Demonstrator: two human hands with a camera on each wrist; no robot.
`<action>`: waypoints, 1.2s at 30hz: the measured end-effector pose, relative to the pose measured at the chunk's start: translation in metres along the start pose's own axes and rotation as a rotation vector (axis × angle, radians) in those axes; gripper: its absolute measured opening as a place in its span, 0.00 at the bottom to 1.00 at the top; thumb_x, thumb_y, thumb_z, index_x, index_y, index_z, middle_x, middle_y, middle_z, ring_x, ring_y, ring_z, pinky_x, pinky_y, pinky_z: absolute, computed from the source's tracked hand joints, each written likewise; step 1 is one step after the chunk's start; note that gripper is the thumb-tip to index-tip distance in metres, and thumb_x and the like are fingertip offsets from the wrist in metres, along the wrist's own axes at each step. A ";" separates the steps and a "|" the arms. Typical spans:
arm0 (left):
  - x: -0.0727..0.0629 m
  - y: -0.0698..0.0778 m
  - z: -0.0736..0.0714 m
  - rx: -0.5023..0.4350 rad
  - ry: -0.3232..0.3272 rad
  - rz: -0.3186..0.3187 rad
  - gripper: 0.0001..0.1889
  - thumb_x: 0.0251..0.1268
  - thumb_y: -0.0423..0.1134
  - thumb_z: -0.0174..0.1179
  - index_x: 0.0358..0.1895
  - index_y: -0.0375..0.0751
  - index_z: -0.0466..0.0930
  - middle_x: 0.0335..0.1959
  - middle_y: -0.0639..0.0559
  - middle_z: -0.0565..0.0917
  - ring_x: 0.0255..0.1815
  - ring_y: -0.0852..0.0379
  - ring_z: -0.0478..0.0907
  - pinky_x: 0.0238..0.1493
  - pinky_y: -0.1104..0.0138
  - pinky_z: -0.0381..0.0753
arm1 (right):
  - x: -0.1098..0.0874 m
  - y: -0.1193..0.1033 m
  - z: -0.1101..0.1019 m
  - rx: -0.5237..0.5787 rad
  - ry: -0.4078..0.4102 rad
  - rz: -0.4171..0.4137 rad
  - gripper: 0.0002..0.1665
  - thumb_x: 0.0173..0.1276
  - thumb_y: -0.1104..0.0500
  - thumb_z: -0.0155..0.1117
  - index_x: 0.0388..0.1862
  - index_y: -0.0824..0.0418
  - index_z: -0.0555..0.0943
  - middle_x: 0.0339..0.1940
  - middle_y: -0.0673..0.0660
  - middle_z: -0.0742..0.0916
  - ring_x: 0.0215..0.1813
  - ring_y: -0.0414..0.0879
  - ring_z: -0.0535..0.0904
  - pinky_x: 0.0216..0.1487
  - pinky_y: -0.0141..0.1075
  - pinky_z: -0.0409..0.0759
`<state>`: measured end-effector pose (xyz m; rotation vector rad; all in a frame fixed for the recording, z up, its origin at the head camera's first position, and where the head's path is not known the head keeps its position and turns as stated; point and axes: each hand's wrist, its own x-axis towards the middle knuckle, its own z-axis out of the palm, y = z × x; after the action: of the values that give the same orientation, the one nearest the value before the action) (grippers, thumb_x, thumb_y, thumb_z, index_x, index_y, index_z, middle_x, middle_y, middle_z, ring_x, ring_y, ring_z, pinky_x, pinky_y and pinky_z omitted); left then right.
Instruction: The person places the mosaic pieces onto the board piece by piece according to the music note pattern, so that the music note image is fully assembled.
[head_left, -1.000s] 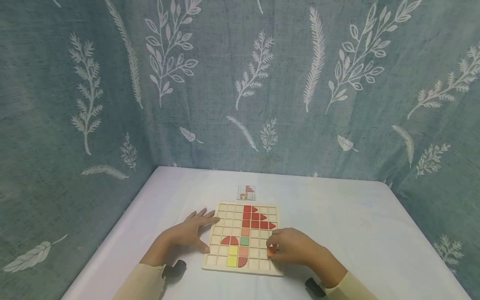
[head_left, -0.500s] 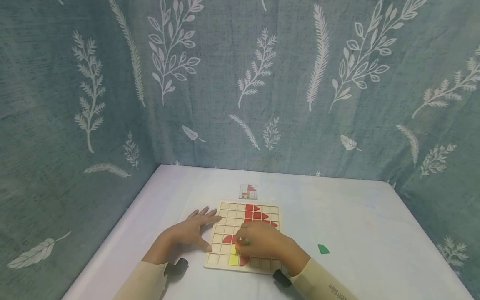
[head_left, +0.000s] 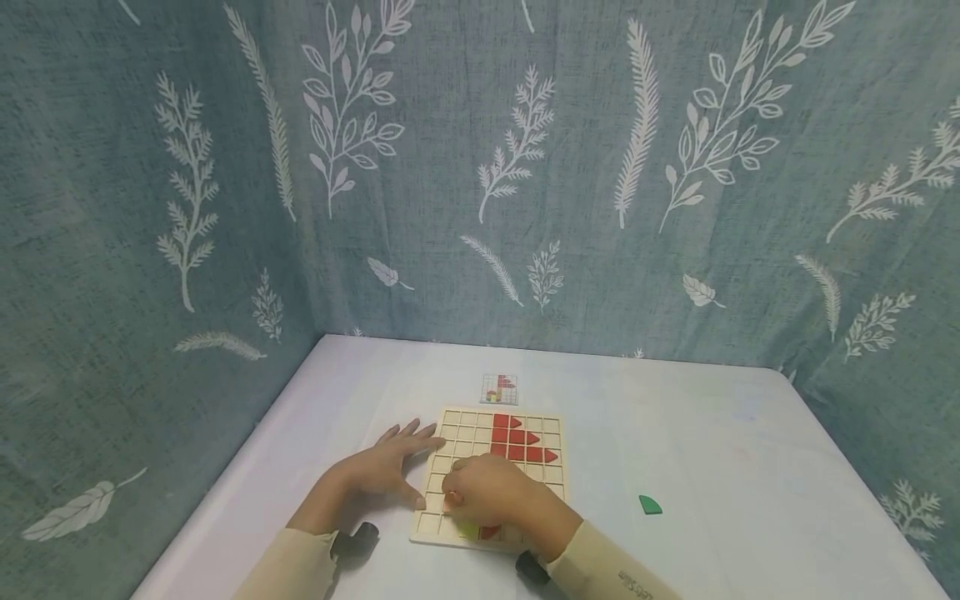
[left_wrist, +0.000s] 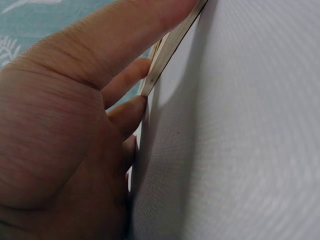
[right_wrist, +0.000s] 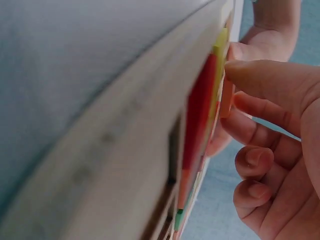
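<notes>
My right hand is over the lower left part of a wooden grid board. Between its thumb and fingertips it pinches a flat orange tile. In the right wrist view, a yellow tile and a red tile lie under that thumb. Red tiles form stepped rows at the board's upper middle. Several lower tiles are hidden by the right hand. My left hand lies along the board's left side, fingers spread. Its thumb and fingertips touch the wooden edge.
A small pattern card lies just behind the board, printed with a grid of coloured shapes. To the right, a green quarter-circle tile rests on the white tabletop. Patterned cloth hangs around the back and sides.
My right hand has moved left across the board with the orange tile, from its right columns to the lower left. The green quarter-circle is now uncovered. The left hand stays put.
</notes>
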<state>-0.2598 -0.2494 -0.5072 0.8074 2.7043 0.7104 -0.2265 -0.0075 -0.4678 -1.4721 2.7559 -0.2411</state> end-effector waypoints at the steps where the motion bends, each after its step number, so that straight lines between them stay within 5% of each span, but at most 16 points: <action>1: 0.000 0.000 0.000 0.001 -0.001 -0.004 0.55 0.31 0.66 0.74 0.72 0.54 0.65 0.77 0.46 0.55 0.78 0.41 0.37 0.73 0.42 0.33 | 0.001 -0.001 0.001 -0.007 -0.006 0.003 0.05 0.63 0.51 0.65 0.34 0.48 0.85 0.28 0.39 0.78 0.30 0.33 0.74 0.34 0.27 0.76; 8: 0.000 0.003 -0.002 0.006 -0.002 0.001 0.55 0.32 0.66 0.74 0.72 0.52 0.66 0.77 0.45 0.55 0.78 0.40 0.38 0.72 0.41 0.33 | 0.002 -0.002 0.003 -0.018 -0.017 0.009 0.03 0.62 0.52 0.66 0.32 0.48 0.84 0.24 0.38 0.75 0.26 0.34 0.68 0.29 0.26 0.72; 15: -0.001 0.003 -0.002 0.003 -0.004 0.007 0.55 0.32 0.65 0.74 0.72 0.52 0.66 0.77 0.44 0.56 0.78 0.40 0.38 0.72 0.41 0.33 | 0.004 -0.005 0.001 -0.027 -0.001 -0.060 0.06 0.66 0.52 0.65 0.37 0.47 0.88 0.29 0.37 0.80 0.30 0.30 0.71 0.37 0.23 0.75; 36: 0.001 0.003 -0.001 0.005 -0.007 0.009 0.55 0.33 0.64 0.74 0.72 0.50 0.65 0.77 0.43 0.55 0.78 0.39 0.37 0.72 0.40 0.33 | 0.004 0.001 0.002 0.019 -0.038 -0.035 0.05 0.64 0.53 0.68 0.36 0.44 0.89 0.30 0.36 0.81 0.31 0.30 0.71 0.43 0.24 0.76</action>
<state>-0.2592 -0.2471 -0.5048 0.8223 2.6985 0.7016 -0.2295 -0.0109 -0.4699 -1.5052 2.6934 -0.2365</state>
